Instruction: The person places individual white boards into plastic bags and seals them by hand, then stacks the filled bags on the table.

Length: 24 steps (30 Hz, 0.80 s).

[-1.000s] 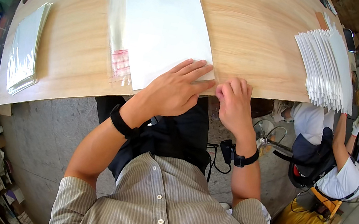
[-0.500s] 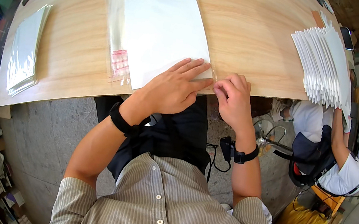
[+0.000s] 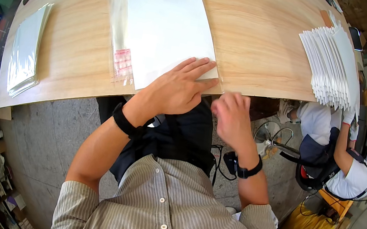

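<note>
Our left hand [image 3: 176, 88], fingers slightly apart, touches white rectangular paper [image 3: 168, 26]; blurred right hand [image 3: 232, 120], we cannot tell. Shiny plastic-wrapped packets [image 3: 25, 51] seem done, white paper stack [image 3: 329, 65] undone.

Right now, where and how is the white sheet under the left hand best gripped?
Probably by the right edge of the white sheet, beyond the left hand, coming from the right: it lies flat, leaving thin edges to pinch. No hand covers that stretch, and the right hand is on that side. Whether the clear plastic covers it is hard to tell.
</note>
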{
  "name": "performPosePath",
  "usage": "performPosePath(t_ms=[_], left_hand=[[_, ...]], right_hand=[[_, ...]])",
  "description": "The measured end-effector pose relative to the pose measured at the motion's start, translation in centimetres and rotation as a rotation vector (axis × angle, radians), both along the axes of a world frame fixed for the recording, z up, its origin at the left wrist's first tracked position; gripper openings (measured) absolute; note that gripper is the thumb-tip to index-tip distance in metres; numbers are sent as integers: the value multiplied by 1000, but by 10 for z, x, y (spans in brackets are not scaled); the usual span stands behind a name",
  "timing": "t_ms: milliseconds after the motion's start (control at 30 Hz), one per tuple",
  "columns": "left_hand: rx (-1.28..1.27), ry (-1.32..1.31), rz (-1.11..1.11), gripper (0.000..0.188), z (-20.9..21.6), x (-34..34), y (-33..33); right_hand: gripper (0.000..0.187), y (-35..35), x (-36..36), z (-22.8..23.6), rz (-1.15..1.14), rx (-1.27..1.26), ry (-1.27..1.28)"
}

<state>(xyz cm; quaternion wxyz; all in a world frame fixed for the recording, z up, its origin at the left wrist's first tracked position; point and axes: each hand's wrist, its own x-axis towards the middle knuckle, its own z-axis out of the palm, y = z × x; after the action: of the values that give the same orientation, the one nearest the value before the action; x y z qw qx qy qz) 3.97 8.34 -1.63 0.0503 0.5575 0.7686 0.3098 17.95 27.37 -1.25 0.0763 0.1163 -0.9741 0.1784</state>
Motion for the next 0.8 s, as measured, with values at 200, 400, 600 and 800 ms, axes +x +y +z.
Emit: performPosePath(t_ms=[200,400,600,800], left_hand=[[7,-32,-37,53,-1,-4,2],[-44,-45,-56,52,-2,-6,-1],[-88,-24,-43,51,10,-2,-4],[-62,-33,-10,50,53,23,-32]], right_hand=[[11,-32,77,14,355,-184,-359],[11,9,133,5,354,-264,-662],[6,122,138,-52,-389,-366,-608],[13,219,120,-129,-791,-211,-296]])
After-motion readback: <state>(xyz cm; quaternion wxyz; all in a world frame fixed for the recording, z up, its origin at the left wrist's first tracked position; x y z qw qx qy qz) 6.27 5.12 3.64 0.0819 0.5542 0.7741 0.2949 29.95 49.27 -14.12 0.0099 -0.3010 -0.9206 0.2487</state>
